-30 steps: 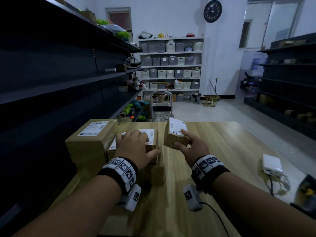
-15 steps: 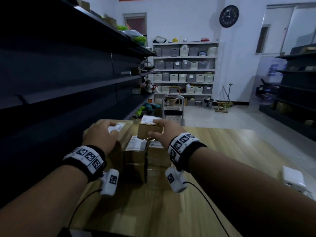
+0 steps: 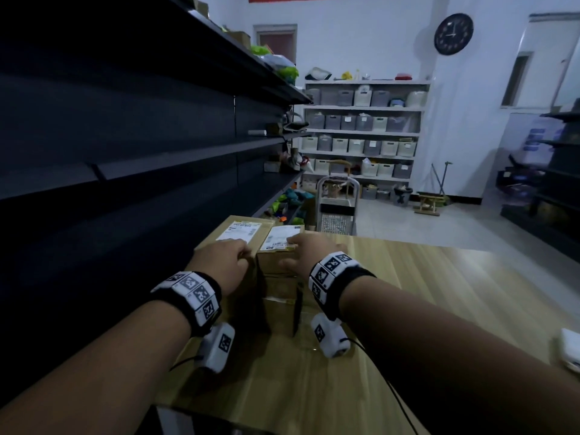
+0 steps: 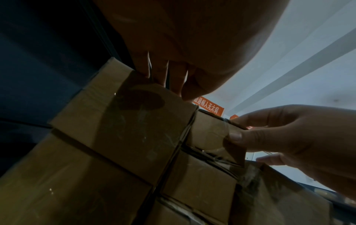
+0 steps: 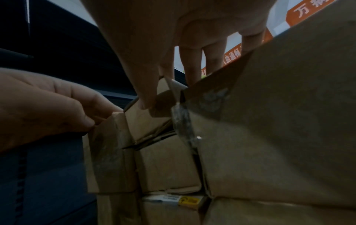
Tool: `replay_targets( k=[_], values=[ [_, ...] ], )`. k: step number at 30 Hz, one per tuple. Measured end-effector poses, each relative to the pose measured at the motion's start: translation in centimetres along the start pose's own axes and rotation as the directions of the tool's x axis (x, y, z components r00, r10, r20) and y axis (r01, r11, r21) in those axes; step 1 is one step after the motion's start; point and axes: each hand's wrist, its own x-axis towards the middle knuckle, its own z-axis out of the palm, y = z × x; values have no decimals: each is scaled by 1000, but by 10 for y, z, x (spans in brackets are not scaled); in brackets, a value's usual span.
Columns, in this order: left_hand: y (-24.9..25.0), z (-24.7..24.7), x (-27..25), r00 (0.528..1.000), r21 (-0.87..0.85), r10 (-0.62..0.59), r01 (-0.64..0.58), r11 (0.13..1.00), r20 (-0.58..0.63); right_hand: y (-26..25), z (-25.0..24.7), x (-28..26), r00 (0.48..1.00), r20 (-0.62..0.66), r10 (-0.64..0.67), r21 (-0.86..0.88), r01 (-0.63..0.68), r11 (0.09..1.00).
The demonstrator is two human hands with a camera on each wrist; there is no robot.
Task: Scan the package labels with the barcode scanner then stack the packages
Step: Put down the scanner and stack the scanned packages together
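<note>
The right hand (image 3: 309,253) is pinching the small brown cardboard package with the white printed label (image 3: 279,246), thumb on its near face and fingers (image 5: 192,64) over its top, while it is sitting on top of a column of similar small boxes (image 3: 282,296). The left hand (image 3: 224,262) is curling its fingers over the near top edge of the taller brown cardboard box with its own white label (image 3: 233,229), which is standing just to the left of the column and touching it. These packages are looking light and stiff, taped at the seams (the tape may be a little slick), so taking hold across opposite faces near the top edges is probably the safest grip; the narrow column could tip if nudged sideways, and the left hand is likely steadying things against that. All of this is resting at the far left part of the light wooden table (image 3: 423,293), beside the dark metal shelving (image 3: 125,152) running along the left. A white device (image 3: 569,346) is lying at the table's right edge, well apart from the hands; whether it is the barcode scanner is hard to tell.
</note>
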Motion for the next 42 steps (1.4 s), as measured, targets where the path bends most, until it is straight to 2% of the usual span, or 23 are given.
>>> replay_targets(
  k=[3,10,13,17,21,26,31,35,38,41,42],
  values=[
    [1,-1,-3,1000,-9,-1,1,1000,4,5,0,-4,1000,-28,-4,27,5,1000],
    [8,-15,-2,998,-49,-25,28,998,61,36,-25,-22,978,-191,85,340,-15,940],
    [17,-24,-4,1000,-125,-5,8,992,21,50,-36,-33,960,-255,115,409,0,912],
    [34,-30,-10,997,-146,35,-45,988,-66,67,-44,-45,944,-293,154,471,3,882],
    [68,-38,-18,983,-194,107,-135,972,-147,85,-55,-62,933,-318,169,480,5,877],
    [122,-39,-29,981,-271,155,-181,945,-118,118,-71,-88,910,-354,217,485,-20,875],
    [188,-7,-49,971,-399,234,-235,886,-54,172,-78,-122,887,-345,307,511,-97,854],
    [249,39,-65,955,-496,297,-253,831,10,228,-73,-155,841,-351,412,553,-168,816],
    [294,79,-78,941,-584,334,-239,776,59,269,-69,-188,787,-351,508,622,-210,754],
    [333,115,-93,932,-697,348,-179,694,106,305,-67,-224,690,-354,631,728,-220,649],
    [350,127,-99,924,-725,360,-160,669,128,320,-66,-239,643,-354,679,756,-231,612]
  ],
)
